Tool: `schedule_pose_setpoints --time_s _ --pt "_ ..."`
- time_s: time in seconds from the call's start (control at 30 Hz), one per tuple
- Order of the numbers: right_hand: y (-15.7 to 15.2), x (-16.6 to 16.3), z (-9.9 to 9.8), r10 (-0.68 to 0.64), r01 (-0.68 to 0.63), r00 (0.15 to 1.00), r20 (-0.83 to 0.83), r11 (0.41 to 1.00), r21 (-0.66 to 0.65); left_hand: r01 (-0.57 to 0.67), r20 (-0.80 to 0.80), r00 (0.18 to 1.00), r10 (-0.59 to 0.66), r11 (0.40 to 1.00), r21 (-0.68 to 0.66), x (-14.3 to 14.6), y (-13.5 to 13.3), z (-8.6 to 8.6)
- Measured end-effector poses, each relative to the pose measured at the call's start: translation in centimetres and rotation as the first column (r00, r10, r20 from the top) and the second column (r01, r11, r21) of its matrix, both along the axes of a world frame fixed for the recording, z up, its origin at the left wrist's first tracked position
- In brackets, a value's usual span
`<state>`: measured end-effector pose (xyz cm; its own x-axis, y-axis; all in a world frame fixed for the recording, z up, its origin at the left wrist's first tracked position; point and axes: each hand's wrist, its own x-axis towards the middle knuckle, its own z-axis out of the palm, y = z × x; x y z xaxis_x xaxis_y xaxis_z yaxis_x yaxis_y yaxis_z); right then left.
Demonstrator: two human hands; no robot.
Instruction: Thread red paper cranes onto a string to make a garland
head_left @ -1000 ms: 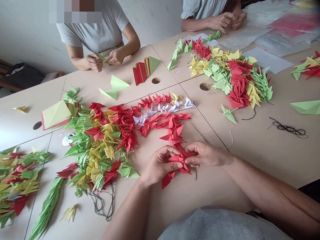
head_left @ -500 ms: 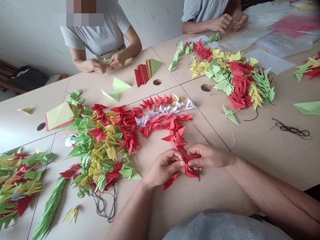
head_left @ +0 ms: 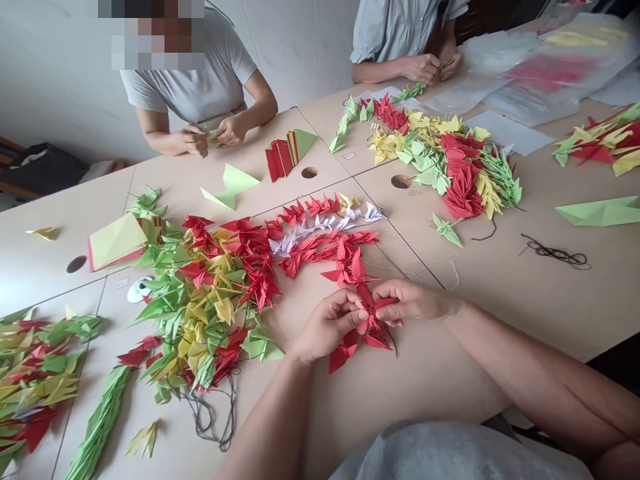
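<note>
Between my two hands is a red origami crane (head_left: pixel 371 311) on a dark string, at the near end of a red strand (head_left: pixel 349 264). My left hand (head_left: pixel 330 323) pinches its left side with thumb and finger. On the other side, the thumb and fingers of my right hand (head_left: pixel 414 301) grip a red paper wing. More red folded pieces (head_left: pixel 344 352) lie just below my fingers. To the left spreads a big heap of strung green, yellow and red cranes (head_left: pixel 200 307), joined by a white strand (head_left: pixel 310 230).
Two people sit across the table, their hands (head_left: pixel 215 137) on green paper. Another crane garland (head_left: pixel 457 160) lies at back right, near plastic bags (head_left: pixel 545 73). Black cord (head_left: pixel 557 252), a green folded sheet (head_left: pixel 600 212) and a green bundle (head_left: pixel 103 417) lie about. Table holes (head_left: pixel 401 181) show.
The view has shifted slightly, moving far things left and lower in the picture. My hands stay on the red crane, with little finger movement. The people opposite keep handling paper.
</note>
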<state>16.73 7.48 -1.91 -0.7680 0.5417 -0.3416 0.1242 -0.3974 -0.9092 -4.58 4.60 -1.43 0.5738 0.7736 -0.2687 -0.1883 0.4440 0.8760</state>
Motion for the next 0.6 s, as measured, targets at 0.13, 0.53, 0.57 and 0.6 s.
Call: schedule_pose_setpoints --time_s 0.13,0.53,0.57,0.6 --pt "0.2 0.1 -0.1 0.008 -0.008 1.0 0.011 1.0 0.004 0.039 0.041 0.998 -0.041 0.998 0.055 -0.1 -0.1 -0.5" --pt "0.2 0.4 0.1 -0.016 0.013 0.999 0.037 0.996 0.088 0.02 0.056 0.998 -0.025 0.996 0.082 0.0 0.2 -0.8" --pt "0.2 0.3 0.1 -0.014 0.011 0.999 0.037 0.996 0.085 0.008 0.052 0.999 -0.012 0.997 0.082 0.1 0.2 -0.7" --pt "0.2 0.3 0.1 -0.011 0.008 0.999 0.035 0.996 0.084 0.003 0.051 0.999 -0.007 0.997 0.082 0.1 0.1 -0.6"
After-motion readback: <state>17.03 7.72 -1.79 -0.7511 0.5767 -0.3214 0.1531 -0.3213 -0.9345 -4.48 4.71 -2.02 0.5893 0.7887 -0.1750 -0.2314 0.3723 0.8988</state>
